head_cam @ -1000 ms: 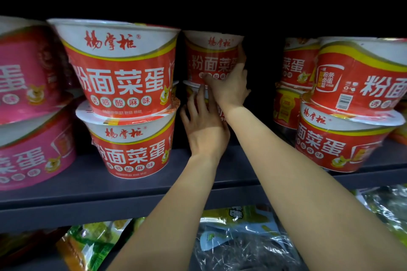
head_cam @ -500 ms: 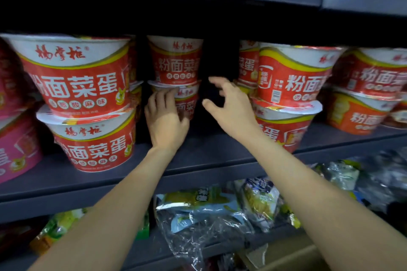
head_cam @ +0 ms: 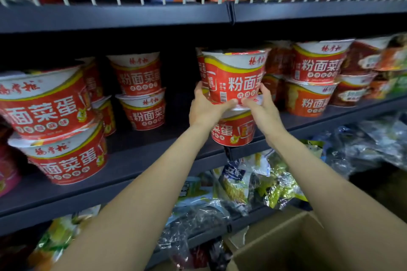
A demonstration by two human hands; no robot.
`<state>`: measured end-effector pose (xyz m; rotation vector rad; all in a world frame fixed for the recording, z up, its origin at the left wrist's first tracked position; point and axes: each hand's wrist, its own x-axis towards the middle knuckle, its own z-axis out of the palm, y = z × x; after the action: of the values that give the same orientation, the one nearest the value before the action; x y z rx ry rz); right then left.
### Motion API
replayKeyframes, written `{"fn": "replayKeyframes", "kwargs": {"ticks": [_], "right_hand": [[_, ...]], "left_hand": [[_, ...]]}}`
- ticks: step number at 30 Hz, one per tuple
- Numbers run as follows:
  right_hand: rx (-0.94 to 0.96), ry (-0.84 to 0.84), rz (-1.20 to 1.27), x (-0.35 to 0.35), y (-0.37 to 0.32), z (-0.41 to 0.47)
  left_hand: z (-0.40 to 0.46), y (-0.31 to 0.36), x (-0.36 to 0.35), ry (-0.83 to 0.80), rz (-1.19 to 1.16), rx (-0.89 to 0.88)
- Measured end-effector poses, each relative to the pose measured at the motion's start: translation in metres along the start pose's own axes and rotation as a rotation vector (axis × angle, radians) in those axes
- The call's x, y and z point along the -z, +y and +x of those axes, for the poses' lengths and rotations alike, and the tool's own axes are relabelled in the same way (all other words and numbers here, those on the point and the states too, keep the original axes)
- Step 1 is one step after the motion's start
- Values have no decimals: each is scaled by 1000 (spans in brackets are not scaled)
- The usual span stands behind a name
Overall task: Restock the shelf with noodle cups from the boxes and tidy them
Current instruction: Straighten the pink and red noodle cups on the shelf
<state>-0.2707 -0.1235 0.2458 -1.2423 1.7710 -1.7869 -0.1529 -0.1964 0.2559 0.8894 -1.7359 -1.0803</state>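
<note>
One red paper noodle cup with a white rim (head_cam: pixel 235 77) sits atop a second matching lower cup (head_cam: pixel 233 131) at the front of the dark grey metal shelf (head_cam: pixel 132 160). Both hands grasp its base: left hand (head_cam: pixel 203 109) on the left side, right hand (head_cam: pixel 263 110) on the right, thumbs nearly meeting. Three further two-cup stacks are clearly countable; others are blurred. One brown cardboard box (head_cam: pixel 286 246) lies below.

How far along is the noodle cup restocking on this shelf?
Done: two-high stacks of red cups stand along the shelf. In hand: left hand and right hand have a grip on the top cup above a lower cup. Left: a dark gap between stacks; the box shows no cups here.
</note>
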Motion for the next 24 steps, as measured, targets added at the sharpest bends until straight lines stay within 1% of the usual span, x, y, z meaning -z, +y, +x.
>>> {"fn": "replayKeyframes", "kwargs": {"ticks": [2,6,9,11,12,14,17,18,21,24], "right_hand": [[17,-52,16,-3,3,-5],[-47,-242,101,-26,-1,-4],[-69,-367,146,-60,-13,-4],[-85,-404,199,-83,-14,-4],[-99,-407,222,-96,-13,-3],[-108,-348,200,-115,-12,-4],[-34,-142,38,-134,-11,-8],[-10,-108,18,-137,-11,-8],[-7,-97,-20,-144,-11,-10],[-6,-159,-78,-144,-9,-6]], "left_hand": [[-10,-5,13,18,1,-6],[-39,-14,58,8,0,-64],[-48,-27,95,90,110,-65],[-52,-35,113,158,204,-51],[-56,-39,122,193,268,-53],[-65,-50,136,265,466,-140],[-71,-66,154,327,730,-335],[-71,-69,158,331,773,-374],[-67,-69,167,362,793,-437],[-64,-68,172,393,841,-494]]}}
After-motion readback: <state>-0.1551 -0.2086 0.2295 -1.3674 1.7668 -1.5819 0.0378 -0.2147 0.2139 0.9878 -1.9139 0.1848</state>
